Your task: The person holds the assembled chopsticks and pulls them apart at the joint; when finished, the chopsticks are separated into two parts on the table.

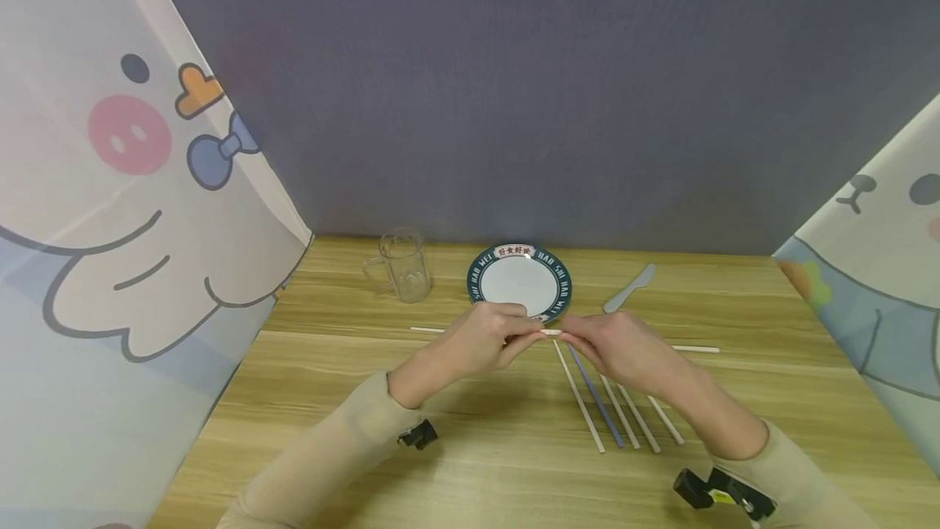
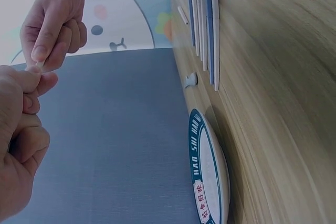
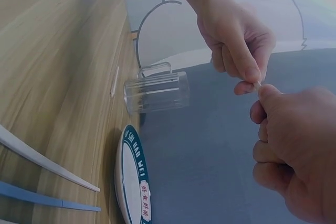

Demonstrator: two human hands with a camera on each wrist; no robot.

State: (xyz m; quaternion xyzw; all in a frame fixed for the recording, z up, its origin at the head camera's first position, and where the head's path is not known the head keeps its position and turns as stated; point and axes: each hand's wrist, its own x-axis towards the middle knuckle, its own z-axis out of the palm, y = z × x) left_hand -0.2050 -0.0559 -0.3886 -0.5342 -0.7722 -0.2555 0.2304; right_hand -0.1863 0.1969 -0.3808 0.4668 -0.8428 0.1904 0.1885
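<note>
Between the fingertips of both hands is a short white piece [image 1: 551,332], held up above the table in front of the plate. My left hand [image 1: 490,339] pinches its left end between thumb and fingers, and my right hand [image 1: 615,347] pinches the right end. In the left wrist view the right hand [image 2: 55,22] faces the left hand [image 2: 18,140], with a sliver of white between the thumbs. Most of the piece is hidden by the fingers. A round plate [image 1: 519,286] with a dark green lettered rim lies just beyond the hands.
Several white chopsticks [image 1: 578,396] and a blue one [image 1: 596,398] lie lengthwise under the right hand. White stick ends show at the left [image 1: 427,330] and right [image 1: 696,348]. A clear mug [image 1: 410,268] stands back left; a grey knife [image 1: 629,289] lies right of the plate.
</note>
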